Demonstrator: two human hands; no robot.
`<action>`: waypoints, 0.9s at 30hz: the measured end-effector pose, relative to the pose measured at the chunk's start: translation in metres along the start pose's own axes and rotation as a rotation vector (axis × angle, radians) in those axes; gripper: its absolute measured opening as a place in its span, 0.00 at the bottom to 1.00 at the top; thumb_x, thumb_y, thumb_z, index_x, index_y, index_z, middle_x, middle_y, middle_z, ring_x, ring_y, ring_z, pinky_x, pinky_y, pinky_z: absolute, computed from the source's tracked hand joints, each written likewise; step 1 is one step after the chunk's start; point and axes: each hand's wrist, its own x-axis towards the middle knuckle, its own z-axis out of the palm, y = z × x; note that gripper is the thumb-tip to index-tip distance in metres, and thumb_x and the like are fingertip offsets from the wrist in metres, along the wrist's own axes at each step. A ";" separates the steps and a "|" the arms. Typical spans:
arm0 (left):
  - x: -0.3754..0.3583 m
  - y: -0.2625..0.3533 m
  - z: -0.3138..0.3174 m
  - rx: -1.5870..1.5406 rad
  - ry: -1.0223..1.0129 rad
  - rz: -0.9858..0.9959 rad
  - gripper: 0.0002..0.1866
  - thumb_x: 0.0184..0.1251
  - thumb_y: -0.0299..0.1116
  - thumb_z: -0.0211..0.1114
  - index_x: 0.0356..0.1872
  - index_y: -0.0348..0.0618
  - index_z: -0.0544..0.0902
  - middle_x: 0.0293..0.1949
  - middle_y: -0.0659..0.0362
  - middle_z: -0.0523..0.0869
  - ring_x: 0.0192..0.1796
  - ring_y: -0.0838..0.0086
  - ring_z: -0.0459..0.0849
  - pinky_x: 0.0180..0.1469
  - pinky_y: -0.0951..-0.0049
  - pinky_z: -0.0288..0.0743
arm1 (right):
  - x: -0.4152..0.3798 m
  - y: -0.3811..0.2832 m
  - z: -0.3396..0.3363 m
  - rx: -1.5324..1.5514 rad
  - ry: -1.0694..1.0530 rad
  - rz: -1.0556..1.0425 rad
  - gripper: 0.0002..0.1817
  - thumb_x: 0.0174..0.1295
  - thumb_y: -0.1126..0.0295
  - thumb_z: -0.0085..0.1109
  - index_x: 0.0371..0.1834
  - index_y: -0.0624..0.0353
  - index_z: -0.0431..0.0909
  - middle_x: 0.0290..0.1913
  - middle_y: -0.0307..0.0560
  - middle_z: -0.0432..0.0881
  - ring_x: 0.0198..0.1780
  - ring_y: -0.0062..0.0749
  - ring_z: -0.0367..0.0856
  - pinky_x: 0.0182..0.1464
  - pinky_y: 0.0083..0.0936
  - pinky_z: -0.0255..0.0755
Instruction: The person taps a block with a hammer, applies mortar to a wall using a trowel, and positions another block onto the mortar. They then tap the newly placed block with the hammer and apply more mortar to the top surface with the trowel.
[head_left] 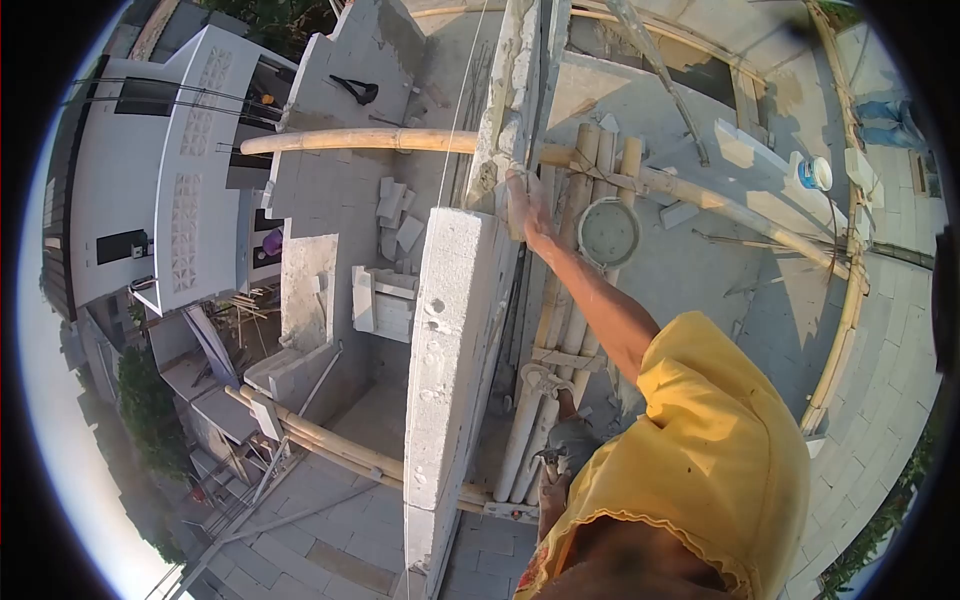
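Observation:
My right arm reaches out to the wall, and my right hand (527, 208) rests on it near the end of a pale block (455, 290), fingers mostly stretched out along the edge. Rough grey mortar (497, 150) covers the wall top beyond the hand. Down by my legs, my left hand (552, 490) is closed around a tool with a dark metal head (549, 456); its exact kind is too small to tell. A taut string (462, 110) runs along the wall. A round bucket of grey mortar (609, 233) stands near my right forearm.
Bamboo poles (580, 215) lie bundled beside the wall as scaffolding, and another pole (370, 140) crosses it. Loose blocks (400, 215) lie on the far side, below. A white pail (814, 173) stands farther off. Another person's legs (885, 122) show at the edge.

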 end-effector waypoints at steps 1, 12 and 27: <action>-0.002 -0.009 -0.002 -0.003 -0.002 0.010 0.26 0.68 0.30 0.71 0.65 0.36 0.75 0.47 0.56 0.85 0.47 0.69 0.82 0.52 0.68 0.77 | -0.006 0.009 -0.006 -0.009 0.001 0.028 0.24 0.74 0.48 0.55 0.51 0.60 0.74 0.27 0.39 0.75 0.23 0.26 0.76 0.26 0.30 0.73; 0.002 0.030 -0.004 -0.027 -0.007 -0.054 0.24 0.68 0.28 0.70 0.63 0.37 0.76 0.43 0.58 0.85 0.42 0.72 0.82 0.47 0.69 0.78 | -0.038 0.019 -0.020 -0.139 -0.116 0.069 0.23 0.76 0.47 0.53 0.48 0.59 0.73 0.26 0.38 0.72 0.22 0.26 0.74 0.26 0.28 0.73; 0.013 0.021 0.003 0.041 0.001 -0.064 0.23 0.67 0.25 0.69 0.62 0.38 0.77 0.43 0.60 0.85 0.42 0.73 0.83 0.47 0.70 0.78 | -0.042 -0.023 -0.085 -0.985 -0.143 -0.227 0.22 0.75 0.49 0.54 0.58 0.56 0.74 0.35 0.50 0.80 0.35 0.40 0.85 0.34 0.39 0.79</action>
